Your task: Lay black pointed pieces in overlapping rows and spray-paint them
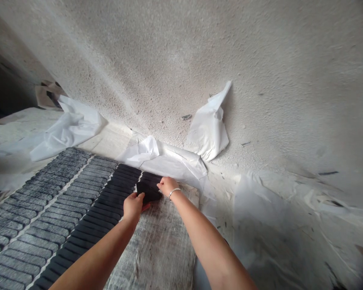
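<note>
My left hand point(132, 208) is closed, thumb on top, on the near left side of a flat black piece point(148, 191) that looks like fabric. At the far right edge of the row, my right hand point(168, 187), with a bracelet at the wrist, pinches with its fingertips at the right side of the black pieces. Both hands are over the start of a short row of overlapping black pieces point(151, 177). Directly left runs a long row of the same black pieces point(109, 205). Beyond it lie two rows of speckled grey pieces point(53, 237).
A worn, stained board or cloth-covered surface point(160, 245) lies under the work. Crumpled white sheets point(68, 129) lie at the far left, and another white sheet point(210, 129) leans on the rough wall point(260, 80). Thin translucent sheeting point(260, 209) spreads at the right.
</note>
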`<action>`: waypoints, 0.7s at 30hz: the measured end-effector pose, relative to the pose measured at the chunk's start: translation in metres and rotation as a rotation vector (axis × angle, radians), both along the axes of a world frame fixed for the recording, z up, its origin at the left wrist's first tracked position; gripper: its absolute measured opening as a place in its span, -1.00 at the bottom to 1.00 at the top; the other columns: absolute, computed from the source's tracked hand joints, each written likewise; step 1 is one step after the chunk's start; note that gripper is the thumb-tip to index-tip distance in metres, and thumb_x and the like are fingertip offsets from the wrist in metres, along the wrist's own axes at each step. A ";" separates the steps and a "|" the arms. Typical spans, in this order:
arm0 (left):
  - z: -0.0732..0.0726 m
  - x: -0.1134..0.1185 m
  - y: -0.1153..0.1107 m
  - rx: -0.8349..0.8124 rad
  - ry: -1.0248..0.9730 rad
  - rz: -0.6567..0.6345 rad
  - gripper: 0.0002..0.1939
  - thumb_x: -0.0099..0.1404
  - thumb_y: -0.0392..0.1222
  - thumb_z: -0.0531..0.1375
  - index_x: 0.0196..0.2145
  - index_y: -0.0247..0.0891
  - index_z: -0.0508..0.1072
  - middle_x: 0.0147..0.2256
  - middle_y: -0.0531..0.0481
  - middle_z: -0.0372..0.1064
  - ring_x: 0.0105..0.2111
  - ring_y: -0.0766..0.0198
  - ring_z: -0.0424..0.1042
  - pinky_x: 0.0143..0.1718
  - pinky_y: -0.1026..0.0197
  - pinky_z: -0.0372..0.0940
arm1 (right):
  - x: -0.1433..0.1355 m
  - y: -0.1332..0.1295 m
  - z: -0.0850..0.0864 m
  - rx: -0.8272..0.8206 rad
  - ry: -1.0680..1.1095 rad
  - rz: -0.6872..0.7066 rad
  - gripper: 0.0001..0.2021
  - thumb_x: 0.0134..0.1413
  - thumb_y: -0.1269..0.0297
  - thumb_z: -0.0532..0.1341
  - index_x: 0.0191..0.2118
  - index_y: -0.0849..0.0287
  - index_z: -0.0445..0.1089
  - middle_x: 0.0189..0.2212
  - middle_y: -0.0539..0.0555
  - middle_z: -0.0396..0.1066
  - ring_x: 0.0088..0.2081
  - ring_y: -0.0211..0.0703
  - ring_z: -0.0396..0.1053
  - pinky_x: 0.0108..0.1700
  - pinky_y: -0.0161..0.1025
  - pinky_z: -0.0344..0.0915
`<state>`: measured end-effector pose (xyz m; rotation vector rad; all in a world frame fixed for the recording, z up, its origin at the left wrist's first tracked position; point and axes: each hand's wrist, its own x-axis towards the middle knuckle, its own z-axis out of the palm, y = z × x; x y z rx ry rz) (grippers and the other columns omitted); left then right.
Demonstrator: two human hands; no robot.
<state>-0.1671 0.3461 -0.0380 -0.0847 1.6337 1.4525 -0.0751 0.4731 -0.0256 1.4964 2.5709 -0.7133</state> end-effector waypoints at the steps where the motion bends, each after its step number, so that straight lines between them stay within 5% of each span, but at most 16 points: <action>1: 0.000 0.000 0.000 -0.003 -0.007 -0.003 -0.91 0.00 -0.25 0.25 -0.51 -0.27 0.39 -0.64 0.09 0.25 -0.60 0.29 0.33 -0.47 0.16 0.37 | 0.000 0.000 0.001 -0.008 -0.001 0.000 -0.84 -0.02 0.19 0.20 -0.40 0.11 0.50 -0.39 0.07 0.52 -0.33 -0.18 0.42 -0.36 -0.31 0.15; 21: 0.003 -0.004 -0.007 -0.027 -0.059 -0.003 -0.89 0.03 -0.30 0.22 -0.42 -0.28 0.36 -0.58 0.04 0.35 -0.62 0.23 0.41 -0.53 0.16 0.36 | -0.007 0.002 0.008 -0.001 -0.069 0.016 -0.84 -0.08 0.24 0.21 -0.35 0.12 0.50 -0.31 0.11 0.51 -0.26 -0.10 0.42 -0.32 -0.27 0.21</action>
